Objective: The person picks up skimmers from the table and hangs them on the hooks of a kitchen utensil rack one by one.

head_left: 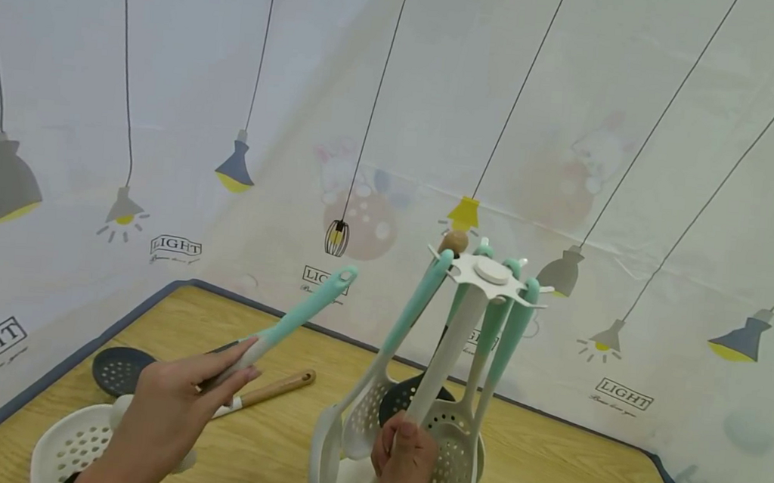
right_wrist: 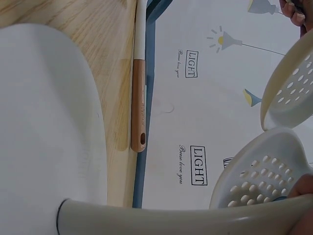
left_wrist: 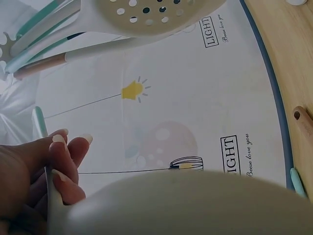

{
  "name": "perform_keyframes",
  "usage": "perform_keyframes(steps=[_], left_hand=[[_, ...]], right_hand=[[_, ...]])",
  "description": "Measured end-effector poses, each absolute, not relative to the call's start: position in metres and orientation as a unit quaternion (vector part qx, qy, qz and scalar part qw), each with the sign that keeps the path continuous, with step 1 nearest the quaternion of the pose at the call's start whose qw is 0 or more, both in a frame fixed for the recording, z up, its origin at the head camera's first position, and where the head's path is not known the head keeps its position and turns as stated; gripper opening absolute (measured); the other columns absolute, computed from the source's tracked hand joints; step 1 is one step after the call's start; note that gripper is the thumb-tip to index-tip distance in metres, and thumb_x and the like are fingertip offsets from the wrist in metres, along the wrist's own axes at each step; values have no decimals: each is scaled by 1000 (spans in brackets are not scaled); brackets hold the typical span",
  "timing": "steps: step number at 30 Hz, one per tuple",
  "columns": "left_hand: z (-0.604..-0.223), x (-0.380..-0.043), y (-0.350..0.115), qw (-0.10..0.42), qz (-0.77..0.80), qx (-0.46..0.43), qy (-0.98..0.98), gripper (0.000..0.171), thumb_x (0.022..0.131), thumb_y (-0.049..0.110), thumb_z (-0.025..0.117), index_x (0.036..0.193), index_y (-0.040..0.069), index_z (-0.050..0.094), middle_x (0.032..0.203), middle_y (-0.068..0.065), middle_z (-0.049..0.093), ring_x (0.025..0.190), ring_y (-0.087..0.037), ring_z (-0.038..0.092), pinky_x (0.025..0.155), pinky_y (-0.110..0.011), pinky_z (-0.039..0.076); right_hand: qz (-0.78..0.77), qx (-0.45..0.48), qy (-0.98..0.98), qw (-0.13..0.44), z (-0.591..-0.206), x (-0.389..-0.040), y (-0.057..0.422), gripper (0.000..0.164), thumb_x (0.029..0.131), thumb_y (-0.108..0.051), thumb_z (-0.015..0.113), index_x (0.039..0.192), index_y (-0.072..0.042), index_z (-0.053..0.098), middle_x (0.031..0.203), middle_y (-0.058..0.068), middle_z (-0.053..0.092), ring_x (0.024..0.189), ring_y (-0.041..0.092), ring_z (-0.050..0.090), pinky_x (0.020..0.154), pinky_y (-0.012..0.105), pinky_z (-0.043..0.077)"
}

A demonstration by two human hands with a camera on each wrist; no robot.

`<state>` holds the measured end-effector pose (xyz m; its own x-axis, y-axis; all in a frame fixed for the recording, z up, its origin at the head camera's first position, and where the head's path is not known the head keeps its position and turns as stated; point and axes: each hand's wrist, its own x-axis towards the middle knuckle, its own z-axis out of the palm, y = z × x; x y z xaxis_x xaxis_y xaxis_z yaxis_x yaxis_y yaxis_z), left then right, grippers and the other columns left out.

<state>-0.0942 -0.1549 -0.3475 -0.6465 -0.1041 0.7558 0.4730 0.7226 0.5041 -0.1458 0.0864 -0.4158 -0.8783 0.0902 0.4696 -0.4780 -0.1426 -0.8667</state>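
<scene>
My left hand (head_left: pixel 163 398) pinches the mint-and-white handle (head_left: pixel 299 314) of a kitchen utensil. In the left wrist view its smooth, rounded cream head (left_wrist: pixel 186 205) fills the bottom; its exact kind cannot be told. My right hand (head_left: pixel 405 459) grips the white pole of a utensil rack (head_left: pixel 450 345), which tilts a little. From the rack's notched top hang several utensils, among them a ladle (head_left: pixel 325 449), a slotted spoon (head_left: pixel 452 459) and a dark perforated one (head_left: pixel 391 405). The rack's white base (right_wrist: pixel 49 122) shows in the right wrist view.
On the wooden table (head_left: pixel 262 444) lie a dark skimmer (head_left: pixel 120 371), a white perforated utensil (head_left: pixel 51 439) and a utensil with a wooden handle (head_left: pixel 283 386). A blue edge runs round the tabletop. Behind stands a pale wall covering (head_left: pixel 437 124) printed with lamps.
</scene>
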Motion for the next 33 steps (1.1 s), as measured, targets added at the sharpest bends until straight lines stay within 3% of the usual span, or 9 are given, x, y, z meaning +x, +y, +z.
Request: perform_keyframes(steps=[7,11,18,21,28,33], left_hand=[[-345,-92,-153,420,-369,-114,-821,46,80,-1,80,124,8,72,92,-10,80,53,15,52,41,-10,35],[-343,-92,-151,425,-381,-125,-812,46,82,-1,79,125,10,72,83,-3,79,51,14,49,39,-9,31],[-337,-91,-147,436,-386,-167,-796,46,81,-3,79,124,10,73,76,6,76,53,13,50,45,-8,39],[-334,-90,-144,437,-388,-188,-790,45,80,-6,79,123,7,73,70,11,70,55,13,51,44,-7,37],[-330,-86,-137,421,-399,-227,-782,47,83,-8,75,127,5,70,80,8,72,60,9,51,47,-6,37],[-324,-82,-133,421,-389,-244,-782,46,82,-6,76,127,3,70,72,14,64,60,10,50,49,-6,37]], right_hand=[[736,144,-636,185,-416,-145,88,68,108,-44,33,66,9,33,50,16,26,42,1,29,34,22,26],[733,139,-641,180,-415,-145,89,68,108,-45,32,67,9,34,50,13,27,43,2,29,34,21,27],[732,145,-639,189,-414,-144,88,71,107,-47,32,66,10,34,50,19,27,42,3,29,34,19,29],[731,149,-637,194,-414,-143,87,70,108,-46,31,66,10,34,50,19,26,41,3,28,34,20,28],[726,146,-643,195,-414,-143,87,67,110,-42,31,67,9,35,50,19,27,42,0,29,35,18,29],[728,148,-641,194,-414,-144,87,67,110,-42,31,67,9,35,50,20,27,42,0,29,34,19,28]])
